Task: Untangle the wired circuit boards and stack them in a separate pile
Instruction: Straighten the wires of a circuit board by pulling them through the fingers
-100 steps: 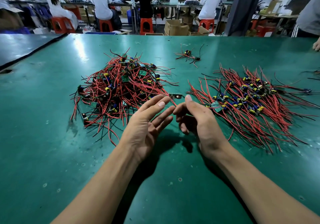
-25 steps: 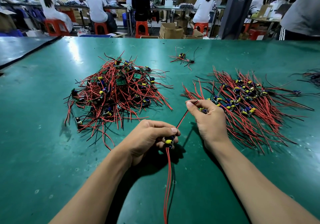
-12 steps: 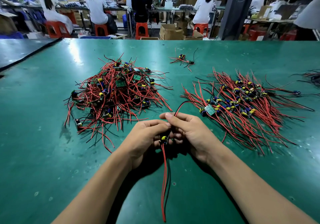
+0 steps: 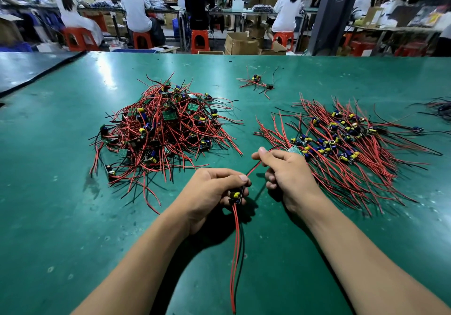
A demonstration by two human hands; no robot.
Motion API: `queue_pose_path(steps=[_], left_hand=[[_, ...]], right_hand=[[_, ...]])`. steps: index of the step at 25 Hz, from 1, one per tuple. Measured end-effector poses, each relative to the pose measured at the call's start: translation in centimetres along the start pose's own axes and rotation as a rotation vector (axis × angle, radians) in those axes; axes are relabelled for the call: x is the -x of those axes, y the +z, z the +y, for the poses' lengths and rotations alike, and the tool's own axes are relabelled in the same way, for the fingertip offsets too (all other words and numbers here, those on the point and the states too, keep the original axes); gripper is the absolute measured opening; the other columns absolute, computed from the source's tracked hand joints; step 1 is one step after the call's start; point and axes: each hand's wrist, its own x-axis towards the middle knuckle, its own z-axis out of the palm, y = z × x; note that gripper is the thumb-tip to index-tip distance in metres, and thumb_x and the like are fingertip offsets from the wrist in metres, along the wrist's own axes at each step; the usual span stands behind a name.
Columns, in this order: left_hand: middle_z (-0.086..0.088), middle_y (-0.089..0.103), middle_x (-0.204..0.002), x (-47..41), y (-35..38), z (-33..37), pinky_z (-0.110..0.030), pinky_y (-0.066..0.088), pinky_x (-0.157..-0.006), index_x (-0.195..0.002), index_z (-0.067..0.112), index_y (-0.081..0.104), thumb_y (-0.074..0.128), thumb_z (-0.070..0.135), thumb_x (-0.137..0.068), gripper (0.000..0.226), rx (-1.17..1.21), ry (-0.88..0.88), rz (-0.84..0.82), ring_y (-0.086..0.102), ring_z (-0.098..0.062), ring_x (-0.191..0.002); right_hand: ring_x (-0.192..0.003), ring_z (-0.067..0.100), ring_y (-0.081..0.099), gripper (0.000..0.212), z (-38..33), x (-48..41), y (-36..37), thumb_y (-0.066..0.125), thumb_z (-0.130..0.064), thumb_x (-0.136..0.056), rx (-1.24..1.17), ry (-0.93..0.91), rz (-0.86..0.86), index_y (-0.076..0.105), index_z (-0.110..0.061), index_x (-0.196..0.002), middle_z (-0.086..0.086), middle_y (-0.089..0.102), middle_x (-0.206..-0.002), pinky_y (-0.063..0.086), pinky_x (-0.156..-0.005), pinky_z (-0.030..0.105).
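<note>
I see L hand (image 4: 210,192) curled tight round small board (image 4: 236,196), near me, mid table, R hand (image 4: 285,175) fingers pinch its red wire (image 4: 253,167), messy pile (image 4: 161,129) on left, neat pile (image 4: 341,143) just by R hand, green table (image 4: 48,192).

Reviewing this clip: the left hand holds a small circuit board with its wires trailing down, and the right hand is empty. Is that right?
Not quite. In the head view the right hand is not empty: it pinches a red wire running from the circuit board. The left hand does hold that board, wires trailing down.
</note>
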Motion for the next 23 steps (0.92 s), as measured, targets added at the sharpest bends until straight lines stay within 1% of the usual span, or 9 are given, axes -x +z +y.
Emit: queue_pose_path(steps=[2,4,7,9,10,14,17,19,23], left_hand=[[-0.011,0.066,-0.065,0.0,0.1,-0.1,-0.022,0.048,-0.057,-0.085,-0.002,0.07,0.065,0.006,-0.088,0.01,-0.025,0.006,-0.006,0.059,-0.017,-0.054],[-0.01,0.066,-0.065,0.0,0.1,-0.2,-0.023,0.048,-0.058,-0.085,-0.002,0.07,0.065,0.006,-0.088,0.01,-0.052,0.012,-0.005,0.06,-0.017,-0.054],[-0.011,0.067,-0.067,0.2,-0.1,-0.2,-0.024,0.046,-0.06,-0.084,0.001,0.071,0.065,0.008,-0.088,0.01,-0.047,0.009,-0.008,0.061,-0.018,-0.054],[-0.011,0.067,-0.067,0.2,-0.1,-0.1,-0.024,0.046,-0.06,-0.082,0.003,0.072,0.065,0.008,-0.088,0.01,-0.031,0.006,-0.011,0.062,-0.017,-0.054],[-0.011,0.067,-0.067,0.2,-0.2,-0.1,-0.024,0.047,-0.061,-0.082,0.003,0.072,0.065,0.009,-0.088,0.01,-0.027,0.006,-0.014,0.062,-0.018,-0.055],[-0.011,0.066,-0.068,0.3,-0.2,0.0,-0.027,0.044,-0.061,-0.08,0.005,0.073,0.065,0.01,-0.088,0.012,-0.015,0.0,-0.041,0.061,-0.019,-0.055],[-0.011,0.066,-0.067,0.4,-0.3,0.0,-0.027,0.042,-0.061,-0.077,0.006,0.073,0.065,0.01,-0.087,0.013,-0.018,0.002,-0.072,0.06,-0.019,-0.054],[-0.011,0.066,-0.067,0.3,-0.3,0.0,-0.027,0.042,-0.06,-0.076,0.006,0.073,0.065,0.009,-0.086,0.013,-0.013,0.004,-0.086,0.059,-0.018,-0.053],[-0.012,0.066,-0.067,0.3,-0.5,0.0,-0.023,0.045,-0.057,-0.078,0.005,0.073,0.066,0.009,-0.085,0.011,-0.017,-0.005,-0.097,0.06,-0.018,-0.052]], right_hand=[[-0.04,0.006,0.034,0.016,0.1,-0.3,-0.3,0.062,-0.014,-0.097,0.062,-0.001,0.036,0.071,-0.012,-0.084,-0.005,0.042,-0.052,0.028,-0.037,0.017],[-0.042,0.007,0.036,0.016,0.1,-0.4,-0.4,0.058,-0.011,-0.098,0.119,0.003,0.047,0.071,-0.014,-0.088,-0.006,0.044,-0.052,0.029,-0.037,0.019],[-0.041,0.007,0.033,0.022,-0.1,-0.4,-0.6,0.054,-0.019,-0.102,0.09,0.008,0.04,0.07,-0.008,-0.092,-0.004,0.043,-0.058,0.027,-0.036,0.018],[-0.04,0.005,0.032,0.027,-0.6,-0.3,-0.7,0.055,-0.023,-0.102,-0.045,0.054,0.038,0.07,-0.007,-0.087,-0.001,0.044,-0.07,0.025,-0.034,0.017],[-0.039,0.004,0.03,0.028,-0.9,-0.3,-0.6,0.056,-0.024,-0.102,-0.133,0.091,0.033,0.069,-0.007,-0.084,0.0,0.043,-0.072,0.024,-0.034,0.016],[-0.033,0.001,0.025,0.032,-2.1,-0.2,-1.1,0.057,-0.029,-0.098,-0.482,0.301,-0.072,0.063,-0.008,-0.075,-0.004,0.041,-0.059,0.021,-0.03,0.013],[-0.03,0.002,0.025,0.042,-2.7,-0.2,-1.4,0.057,-0.03,-0.096,-0.701,0.451,-0.173,0.064,-0.007,-0.061,-0.003,0.038,-0.056,0.022,-0.028,0.012],[-0.03,0.002,0.026,0.048,-2.8,-0.4,-1.5,0.055,-0.031,-0.097,-0.748,0.466,-0.171,0.066,-0.006,-0.057,-0.003,0.039,-0.057,0.022,-0.029,0.011],[-0.031,0.002,0.024,0.053,-2.8,-0.7,-2.0,0.052,-0.026,-0.1,-0.772,0.414,-0.097,0.065,-0.006,-0.053,-0.002,0.042,-0.062,0.02,-0.03,0.011]])
